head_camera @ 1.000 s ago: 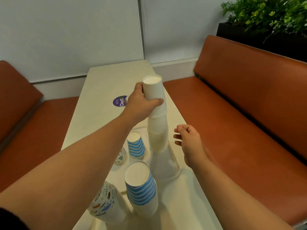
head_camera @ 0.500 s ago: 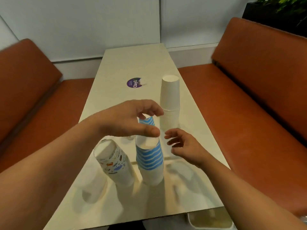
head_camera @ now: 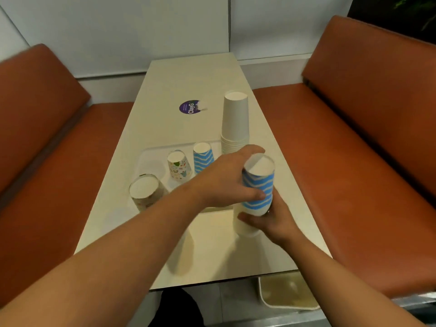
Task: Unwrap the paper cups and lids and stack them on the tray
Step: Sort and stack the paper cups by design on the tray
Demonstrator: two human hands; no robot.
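Blue-striped cup stack [head_camera: 257,187] upright, bases up, in both hands [head_camera: 224,182]

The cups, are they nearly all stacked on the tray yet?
Partly. A tall white stack, a blue striped stack and two patterned stacks stand upside down on the tray. Both hands, left and right, grip another blue striped stack above the table. No lids show.
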